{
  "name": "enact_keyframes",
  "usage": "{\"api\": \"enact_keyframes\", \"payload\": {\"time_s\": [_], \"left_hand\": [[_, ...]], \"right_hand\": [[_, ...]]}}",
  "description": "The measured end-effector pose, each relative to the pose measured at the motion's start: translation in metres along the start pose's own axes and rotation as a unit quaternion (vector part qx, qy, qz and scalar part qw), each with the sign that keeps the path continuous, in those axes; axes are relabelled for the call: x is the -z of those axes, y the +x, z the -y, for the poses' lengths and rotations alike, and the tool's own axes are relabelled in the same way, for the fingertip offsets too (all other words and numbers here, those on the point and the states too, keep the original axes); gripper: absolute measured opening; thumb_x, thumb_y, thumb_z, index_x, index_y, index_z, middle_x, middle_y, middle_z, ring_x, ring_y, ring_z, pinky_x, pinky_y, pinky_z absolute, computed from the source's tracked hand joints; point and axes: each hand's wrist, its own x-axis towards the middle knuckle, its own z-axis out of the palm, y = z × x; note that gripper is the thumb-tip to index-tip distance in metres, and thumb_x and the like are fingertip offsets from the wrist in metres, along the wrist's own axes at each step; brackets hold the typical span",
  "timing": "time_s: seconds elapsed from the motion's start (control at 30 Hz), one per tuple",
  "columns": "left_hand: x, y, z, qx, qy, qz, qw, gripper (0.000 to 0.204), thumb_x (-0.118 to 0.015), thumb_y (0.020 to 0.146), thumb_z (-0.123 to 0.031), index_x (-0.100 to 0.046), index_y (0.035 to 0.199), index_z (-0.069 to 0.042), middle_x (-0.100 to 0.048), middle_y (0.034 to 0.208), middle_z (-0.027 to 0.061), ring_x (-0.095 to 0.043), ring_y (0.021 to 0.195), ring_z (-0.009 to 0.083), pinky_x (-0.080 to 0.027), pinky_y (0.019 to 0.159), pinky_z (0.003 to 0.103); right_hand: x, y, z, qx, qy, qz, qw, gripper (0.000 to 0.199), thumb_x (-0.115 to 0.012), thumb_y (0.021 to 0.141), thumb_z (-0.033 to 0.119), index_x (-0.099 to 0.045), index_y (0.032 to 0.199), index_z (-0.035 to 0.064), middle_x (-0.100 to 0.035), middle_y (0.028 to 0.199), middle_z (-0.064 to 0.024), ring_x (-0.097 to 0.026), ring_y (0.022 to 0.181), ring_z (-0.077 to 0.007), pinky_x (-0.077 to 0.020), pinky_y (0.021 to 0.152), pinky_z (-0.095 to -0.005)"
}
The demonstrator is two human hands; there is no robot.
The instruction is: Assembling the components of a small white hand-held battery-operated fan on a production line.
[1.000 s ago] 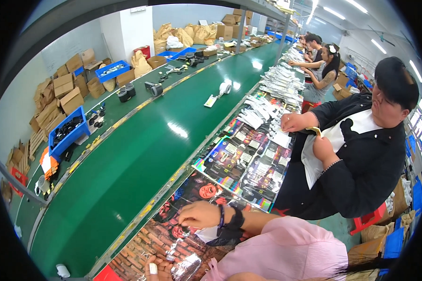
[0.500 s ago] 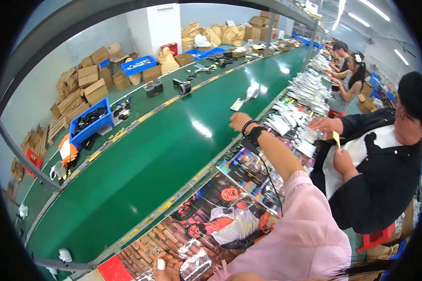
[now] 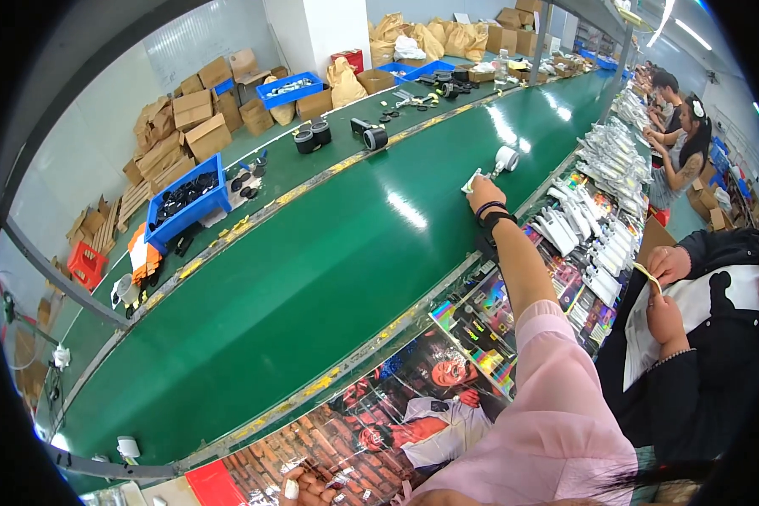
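Note:
My right hand reaches out over the green conveyor belt with its fingers closed on the near end of a white device. A round white head lies just beyond the fingers and seems to be part of that device. My left hand rests low at the lower edge, over the picture-covered worktop. Its fingers are loosely curled and apart from the thumb, which has a white covering. I see nothing held in it; its lower part is cut off.
White parts are heaped along the worktop's right side. A co-worker in a black jacket holds a thin yellowish strip. Across the belt stand a blue bin of black parts, dark round parts and cardboard boxes. A metal post rises at left.
My right hand has reached the white device and closed on its near end. The view has shifted leftward. The co-worker's two hands have come together at the strip. My left hand stays low.

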Motion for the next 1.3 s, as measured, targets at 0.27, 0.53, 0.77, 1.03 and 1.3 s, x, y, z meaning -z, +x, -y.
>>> {"api": "enact_keyframes", "payload": {"time_s": [0.27, 0.53, 0.77, 1.03, 1.3], "left_hand": [[0.008, 0.005, -0.004, 0.013, 0.005, 0.001, 1.0, 0.046, -0.064, 0.092, -0.031, -0.052, 0.13, -0.008, -0.059, 0.116, 0.007, -0.058, 0.106, 0.0214, -0.049, 0.091, 0.04], [0.01, 0.002, -0.009, 0.018, 0.012, 0.016, 1.0, 0.046, -0.063, 0.092, -0.031, -0.052, 0.13, -0.008, -0.06, 0.116, 0.0072, -0.058, 0.106, 0.0221, -0.049, 0.091, 0.04], [0.0, 0.001, -0.001, -0.029, -0.036, -0.042, 0.998, 0.033, -0.053, 0.098, -0.023, -0.056, 0.123, -0.001, -0.066, 0.106, 0.0121, -0.065, 0.094, 0.0271, -0.055, 0.085, 0.046], [-0.028, -0.007, 0.005, -0.098, 0.092, -0.03, 0.99, 0.036, -0.056, 0.096, -0.024, -0.055, 0.125, -0.002, -0.065, 0.103, 0.0105, -0.065, 0.091, 0.025, -0.058, 0.078, 0.042], [-0.091, -0.012, 0.023, 0.064, 0.016, 0.088, 0.994, 0.039, -0.052, 0.098, -0.019, -0.05, 0.129, 0.005, -0.061, 0.121, 0.0185, -0.061, 0.109, 0.0302, -0.052, 0.09, 0.042]], "right_hand": [[-0.003, 0.001, 0.008, -0.023, -0.034, 0.013, 0.999, 0.027, -0.064, 0.087, 0.02, -0.06, 0.11, 0.0071, -0.068, 0.109, -0.0141, -0.066, 0.103, -0.0323, -0.0535, 0.086, -0.0424], [0.031, -0.044, 0.031, 0.089, -0.048, 0.018, 0.995, 0.024, -0.061, 0.087, 0.019, -0.057, 0.106, 0.0035, -0.067, 0.101, -0.0178, -0.066, 0.097, -0.035, -0.0534, 0.083, -0.0445], [0.061, -0.111, 0.032, 0.226, 0.028, 0.001, 0.974, 0.02, -0.062, 0.086, 0.015, -0.055, 0.101, 0.0034, -0.063, 0.101, -0.0183, -0.065, 0.092, -0.0362, -0.0531, 0.079, -0.0449], [0.09, -0.232, 0.036, 0.347, 0.201, -0.006, 0.916, 0.013, -0.06, 0.087, 0.009, -0.052, 0.097, 0.0051, -0.059, 0.094, -0.0182, -0.06, 0.086, -0.0407, -0.0483, 0.073, -0.0486], [0.12, -0.339, 0.038, 0.432, 0.232, 0.037, 0.871, 0.016, -0.063, 0.086, 0.01, -0.053, 0.098, 0.0068, -0.059, 0.092, -0.0119, -0.062, 0.08, -0.0352, -0.0498, 0.065, -0.0447]]}}
